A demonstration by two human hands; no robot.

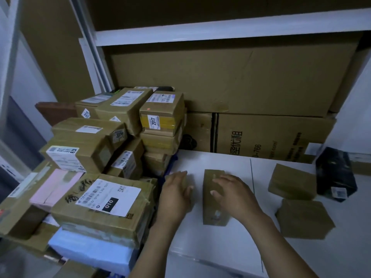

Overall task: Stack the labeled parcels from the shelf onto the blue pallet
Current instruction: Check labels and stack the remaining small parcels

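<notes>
A small brown parcel point(213, 209) stands on the white shelf surface point(224, 247), and my right hand point(232, 194) lies on its top and right side with fingers spread. Just left of it, my left hand point(176, 194) rests flat over a second small brown parcel point(190, 208), which it mostly hides. Two more brown parcels point(293, 184) point(305, 219) lie to the right. On the left stands a pile of labelled parcels, among them one marked 010 point(104, 205) and one marked 2017 point(160, 115). A sliver of blue point(174, 159) shows between pile and shelf; I cannot tell whether it is the pallet.
A black wrapped package point(335, 173) lies at the far right. Large cardboard cartons point(241, 81) point(271, 137) fill the back under a white shelf beam point(220, 33). A pale blue bag point(90, 251) and a pink parcel point(54, 187) sit low in the left pile.
</notes>
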